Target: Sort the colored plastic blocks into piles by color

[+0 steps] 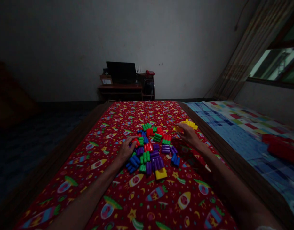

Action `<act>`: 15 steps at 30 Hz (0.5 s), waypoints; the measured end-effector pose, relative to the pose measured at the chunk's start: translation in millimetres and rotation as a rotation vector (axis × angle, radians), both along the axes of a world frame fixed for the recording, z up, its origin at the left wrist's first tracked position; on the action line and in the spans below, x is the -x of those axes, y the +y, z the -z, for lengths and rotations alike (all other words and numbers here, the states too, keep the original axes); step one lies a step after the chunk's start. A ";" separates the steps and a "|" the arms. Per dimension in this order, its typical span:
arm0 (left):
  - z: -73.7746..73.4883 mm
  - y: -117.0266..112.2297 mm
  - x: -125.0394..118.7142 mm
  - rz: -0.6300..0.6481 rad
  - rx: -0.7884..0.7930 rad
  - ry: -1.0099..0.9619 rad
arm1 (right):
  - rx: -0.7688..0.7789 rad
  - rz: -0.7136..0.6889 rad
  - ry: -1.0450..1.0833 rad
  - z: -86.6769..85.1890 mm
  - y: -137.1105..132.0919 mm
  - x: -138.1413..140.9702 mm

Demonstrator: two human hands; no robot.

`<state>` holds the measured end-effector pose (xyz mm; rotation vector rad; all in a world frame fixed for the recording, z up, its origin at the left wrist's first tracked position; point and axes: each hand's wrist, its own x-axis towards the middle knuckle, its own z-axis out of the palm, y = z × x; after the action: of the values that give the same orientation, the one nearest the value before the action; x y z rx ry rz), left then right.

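Note:
A heap of plastic building blocks [153, 150] in red, green, blue, purple and yellow lies on a red patterned sheet [127, 191]. My left hand [126, 150] rests at the heap's left edge, fingers curled around a red block [136, 141]. My right hand [188, 133] reaches to the heap's far right and is closed on yellow blocks [188, 124] at its fingertips. A single yellow block [161, 173] sits at the near edge of the heap.
The sheet covers a low surface with a wooden edge [223, 140] on the right. Beyond it lies a blue patchwork cover [235, 127] with a red object [281, 148]. A desk with a dark monitor [121, 72] stands at the far wall.

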<state>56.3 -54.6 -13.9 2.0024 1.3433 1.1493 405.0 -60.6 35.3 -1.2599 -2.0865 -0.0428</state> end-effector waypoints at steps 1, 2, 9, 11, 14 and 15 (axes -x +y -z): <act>0.4 0.4 0.1 0.000 -0.003 0.000 | -0.006 0.054 -0.030 3.5 6.5 -9.9; 0.8 0.8 0.1 0.001 -0.006 0.001 | -0.001 0.100 -0.060 7.2 11.7 -18.9; 2.6 3.8 1.4 0.002 -0.026 0.010 | 0.010 0.238 -0.202 33.3 25.0 -42.9; 2.3 3.9 1.7 0.009 -0.027 0.012 | -0.007 0.233 -0.172 33.0 24.4 -36.8; 0.7 2.4 1.9 0.025 -0.021 0.021 | -0.023 0.156 -0.061 18.7 12.3 -11.1; 0.1 1.8 1.9 0.027 -0.020 0.024 | -0.012 0.108 -0.011 11.3 3.6 1.8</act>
<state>54.4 -52.8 -13.9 2.0481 1.3174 1.1340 403.2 -56.9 24.0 -1.3668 -2.0235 -0.1103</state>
